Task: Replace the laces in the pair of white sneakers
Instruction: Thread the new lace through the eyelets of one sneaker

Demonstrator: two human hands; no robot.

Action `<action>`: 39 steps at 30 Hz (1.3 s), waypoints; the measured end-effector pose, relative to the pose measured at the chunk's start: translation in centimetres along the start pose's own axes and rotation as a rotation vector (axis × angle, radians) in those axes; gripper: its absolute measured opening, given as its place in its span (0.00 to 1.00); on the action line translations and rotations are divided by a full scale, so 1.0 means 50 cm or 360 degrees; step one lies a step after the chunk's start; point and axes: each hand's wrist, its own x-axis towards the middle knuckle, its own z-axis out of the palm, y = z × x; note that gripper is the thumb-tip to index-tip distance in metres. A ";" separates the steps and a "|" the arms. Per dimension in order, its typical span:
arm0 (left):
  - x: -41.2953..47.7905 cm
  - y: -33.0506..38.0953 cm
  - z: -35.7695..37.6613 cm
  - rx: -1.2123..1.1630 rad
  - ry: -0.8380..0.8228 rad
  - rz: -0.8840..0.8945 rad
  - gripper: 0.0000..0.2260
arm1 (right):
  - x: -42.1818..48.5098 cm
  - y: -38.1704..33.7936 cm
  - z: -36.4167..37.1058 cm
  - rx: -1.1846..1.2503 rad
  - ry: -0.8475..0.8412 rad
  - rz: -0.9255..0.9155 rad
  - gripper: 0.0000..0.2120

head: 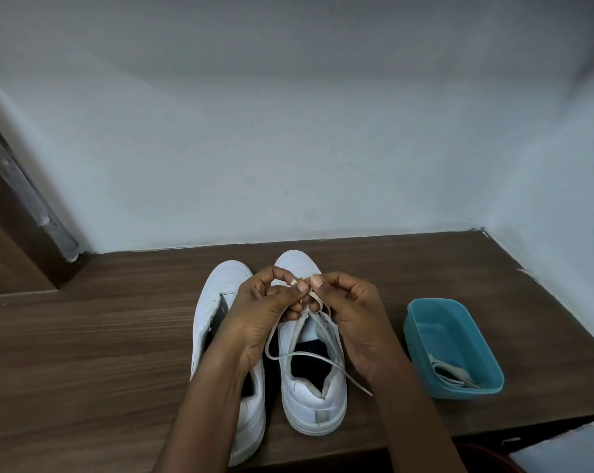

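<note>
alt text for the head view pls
A person's left hand and right hand pinch a flat off-white lace over one white sneaker, its mate alongside, on a brown wooden table. A teal plastic tub holds more laces.

Head view (wide-angle) — downward, close

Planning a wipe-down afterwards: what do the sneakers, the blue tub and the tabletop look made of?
Sneakers: smooth white leather or a synthetic lookalike, faint sheen, stitched panels. Blue tub: plastic, matte, moulded rounded corners. Tabletop: dark wood grain, likely laminate or veneer, low sheen.
</note>
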 end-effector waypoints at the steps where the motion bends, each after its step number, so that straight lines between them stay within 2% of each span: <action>1: 0.001 -0.002 -0.001 0.0007 0.0001 0.0021 0.07 | 0.000 0.003 0.003 -0.0010 0.0036 -0.0016 0.07; 5: 0.004 -0.007 -0.005 0.0210 -0.0098 0.0199 0.06 | 0.002 0.006 0.005 -0.0139 0.0110 -0.0108 0.07; 8: 0.004 -0.004 -0.011 0.0549 -0.0107 0.0405 0.07 | 0.001 0.005 0.008 -0.0197 0.0146 -0.0135 0.06; 11: 0.001 0.003 -0.015 0.0908 -0.0069 0.0590 0.06 | -0.002 0.001 0.014 -0.0164 0.0170 -0.0103 0.05; 17: 0.000 0.005 -0.025 0.1155 -0.0058 0.0774 0.08 | -0.003 -0.003 0.015 -0.0074 0.0236 -0.0009 0.05; 21: -0.001 0.007 -0.025 0.1539 -0.0017 0.0984 0.08 | 0.001 -0.002 0.013 -0.0043 0.0296 0.0021 0.05; 26: 0.001 0.009 -0.019 0.1946 0.0021 0.1174 0.06 | 0.001 -0.016 0.008 0.0038 0.0182 0.0072 0.09; 29: 0.004 0.002 -0.012 0.2125 0.0060 0.1118 0.04 | 0.000 -0.026 0.000 0.0051 0.0057 0.0050 0.13; 32: 0.011 -0.005 -0.017 0.2079 0.0011 0.1003 0.03 | 0.000 -0.032 -0.009 -0.0060 -0.0033 0.0006 0.16; 35: 0.008 -0.003 -0.025 0.1672 -0.0102 0.0896 0.04 | -0.004 -0.037 -0.019 -0.0199 -0.0198 -0.0042 0.14; 39: -0.006 0.004 -0.023 0.1129 -0.0220 0.0461 0.08 | -0.008 -0.043 -0.028 -0.0372 -0.0392 -0.0036 0.11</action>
